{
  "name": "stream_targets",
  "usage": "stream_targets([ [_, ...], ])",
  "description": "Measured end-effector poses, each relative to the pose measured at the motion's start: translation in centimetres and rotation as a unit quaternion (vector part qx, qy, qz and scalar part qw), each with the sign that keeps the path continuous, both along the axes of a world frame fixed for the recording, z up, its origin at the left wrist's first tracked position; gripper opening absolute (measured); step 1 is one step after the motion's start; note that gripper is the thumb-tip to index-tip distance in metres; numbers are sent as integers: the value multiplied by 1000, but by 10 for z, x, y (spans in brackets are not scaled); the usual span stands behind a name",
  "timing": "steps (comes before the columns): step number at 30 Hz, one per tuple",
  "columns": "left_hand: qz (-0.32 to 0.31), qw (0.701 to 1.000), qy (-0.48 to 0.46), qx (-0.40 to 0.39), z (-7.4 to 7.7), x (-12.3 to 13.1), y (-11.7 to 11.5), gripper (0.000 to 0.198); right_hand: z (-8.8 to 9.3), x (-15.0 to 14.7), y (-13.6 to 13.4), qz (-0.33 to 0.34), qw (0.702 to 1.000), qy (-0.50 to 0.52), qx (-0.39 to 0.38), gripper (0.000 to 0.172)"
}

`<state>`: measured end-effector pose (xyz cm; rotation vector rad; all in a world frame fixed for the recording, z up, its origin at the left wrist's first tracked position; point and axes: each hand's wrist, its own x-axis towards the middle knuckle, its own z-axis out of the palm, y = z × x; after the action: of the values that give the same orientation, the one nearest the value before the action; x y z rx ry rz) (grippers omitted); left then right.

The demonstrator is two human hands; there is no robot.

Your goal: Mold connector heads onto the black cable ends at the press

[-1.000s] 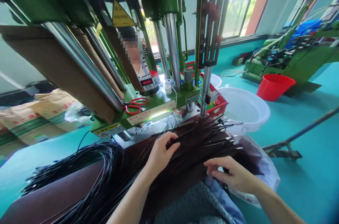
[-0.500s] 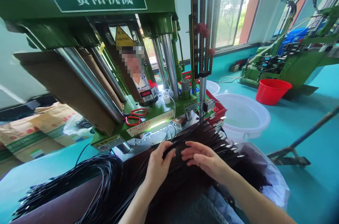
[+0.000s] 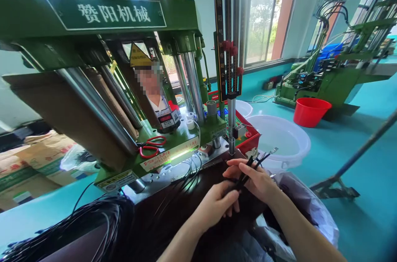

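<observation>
My left hand (image 3: 218, 204) and my right hand (image 3: 252, 179) meet in front of a green press machine (image 3: 102, 18). Both are closed round a few thin black cables (image 3: 252, 166) with metal tips that stick up to the right of my right hand. A big bundle of black cables (image 3: 71, 225) lies across the dark brown work surface (image 3: 173, 212) at the lower left. More cables run under the machine's lit plate (image 3: 182, 155).
Red scissors (image 3: 150, 146) lie on the machine's green base. A white basin (image 3: 283, 140) and a red bucket (image 3: 310, 111) stand on the teal floor to the right. A clear plastic bag (image 3: 310, 208) hangs by my right arm. A person sits behind the machine. Paper sacks (image 3: 34, 163) lie left.
Both hands have lifted a few cables off the spread pile and come together further right. The view has tilted upward, so the fanned cable ends are out of sight.
</observation>
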<state>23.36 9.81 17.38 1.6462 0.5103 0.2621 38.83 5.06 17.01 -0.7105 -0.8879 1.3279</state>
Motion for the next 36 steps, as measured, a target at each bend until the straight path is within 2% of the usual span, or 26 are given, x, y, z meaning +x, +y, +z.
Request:
stream_targets([
  [2, 4, 1000, -18, -5, 11, 21, 4, 24, 0, 4, -2, -1, 1000, 14, -6, 27],
  [4, 10, 1000, -15, -10, 17, 37, 8, 22, 2, 9, -4, -40, 998, 49, 9, 30],
  [6, 17, 1000, -9, -22, 17, 47, 10, 20, 4, 16, -6, -98, 991, 84, 30, 30],
  [8, 29, 999, -8, -31, 15, 52, 11, 19, 5, 22, -10, -129, 986, 99, 36, 28],
  [11, 54, 999, -7, -6, 13, 54, 11, 19, 2, 27, -16, -108, 991, 74, 14, 31],
  [14, 77, 995, -9, 61, 14, 53, 11, 16, -6, 30, -20, -101, 995, -4, -11, 29],
  [19, 82, 990, -13, 113, 22, 54, 14, 12, -16, 37, -21, -95, 989, -108, -21, 25],
  [23, 79, 988, -29, 130, 35, 59, 11, 11, -19, 38, -20, -129, 990, -49, -32, 26],
  [28, 77, 988, -69, 113, 55, 69, 5, 11, -17, 33, -22, -55, 997, 45, 2, 20],
  [31, 55, 989, -81, 112, 49, 76, 4, 11, -12, 34, -24, -66, 995, 65, 27, 22],
  [36, 49, 988, -45, 142, 13, 90, -4, 17, -14, 44, -27, -75, 997, 30, -2, 31],
])
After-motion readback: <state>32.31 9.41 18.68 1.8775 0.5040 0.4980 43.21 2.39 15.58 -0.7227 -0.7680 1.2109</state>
